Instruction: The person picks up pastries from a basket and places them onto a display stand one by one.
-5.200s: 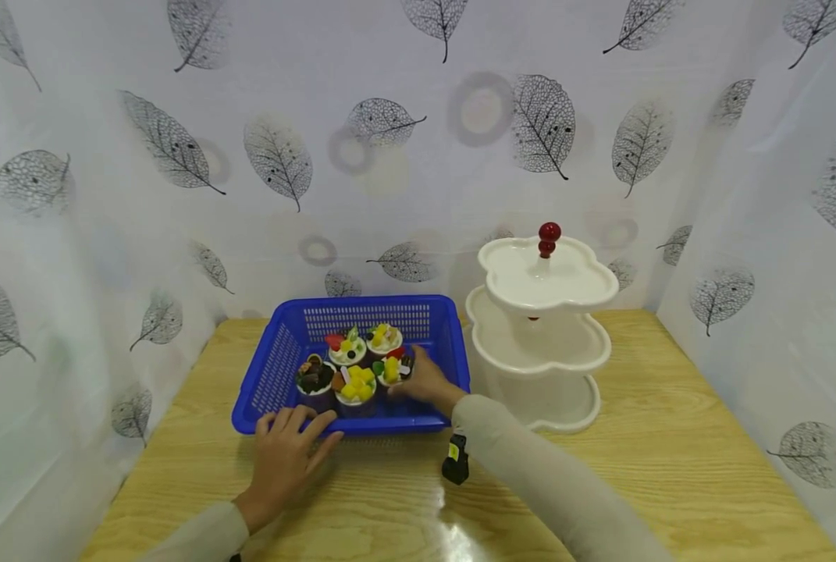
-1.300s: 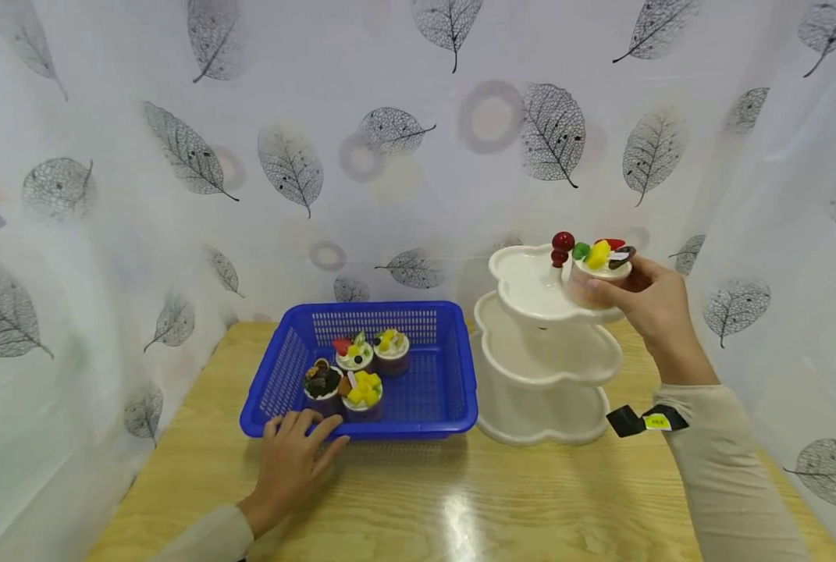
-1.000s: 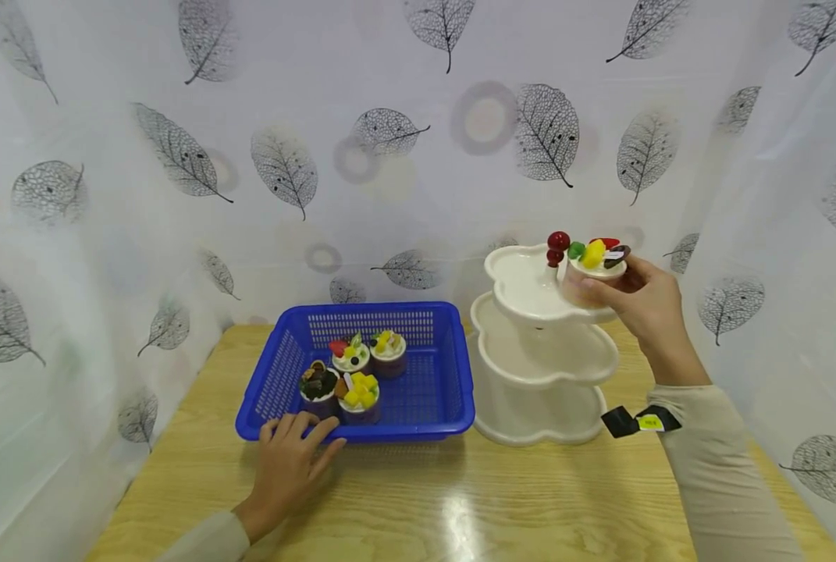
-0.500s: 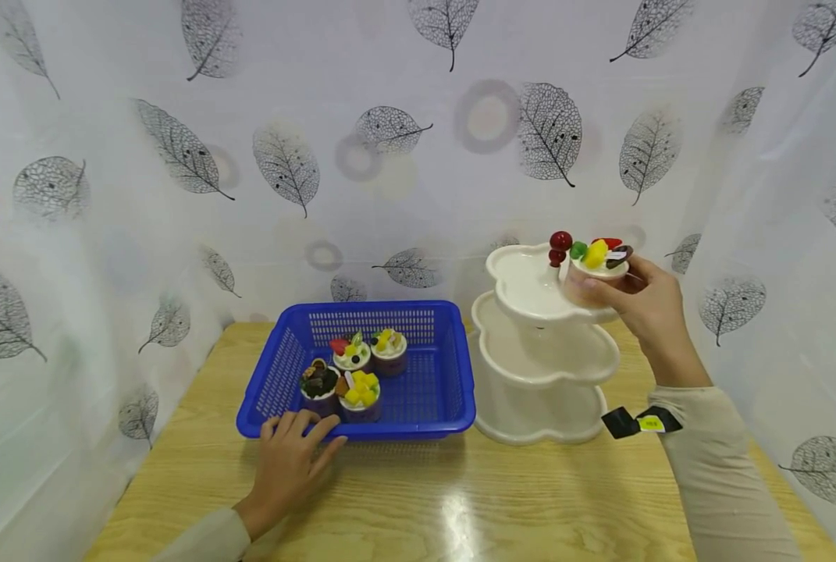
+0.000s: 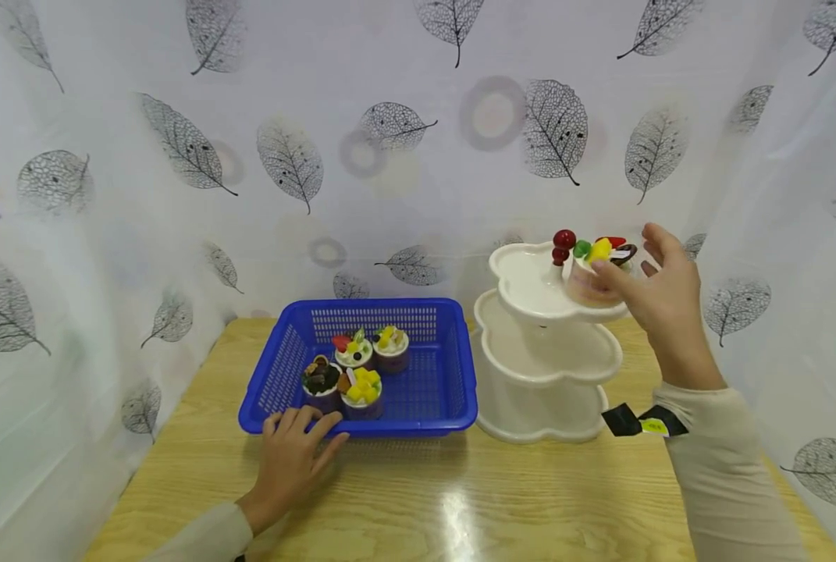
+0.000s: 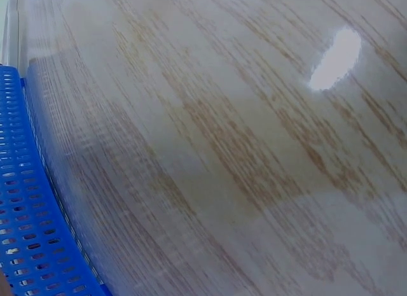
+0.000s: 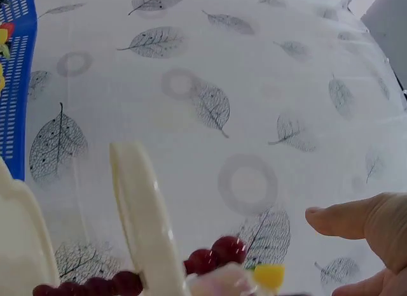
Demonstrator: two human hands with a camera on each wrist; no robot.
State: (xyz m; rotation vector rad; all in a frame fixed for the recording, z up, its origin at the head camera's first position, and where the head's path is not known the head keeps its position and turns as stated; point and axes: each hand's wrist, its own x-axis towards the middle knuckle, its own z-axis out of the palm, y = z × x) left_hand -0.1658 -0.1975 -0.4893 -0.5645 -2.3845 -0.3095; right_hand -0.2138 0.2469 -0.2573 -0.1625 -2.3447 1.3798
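Currently, we see the dessert cup (image 5: 589, 289) standing on the top tier of the white stand (image 5: 547, 351), just beside its red knob (image 5: 563, 240). Near this cup is the right hand (image 5: 667, 308) — its thumb and fingers are spread well apart, and it has hold of nothing. In the right wrist view we notice a gap between thumb and topping. The left hand (image 5: 289, 457) rests its loose fingers on the front rim of the blue basket (image 5: 418, 428), where four other cups (image 5: 363, 394) stand together.
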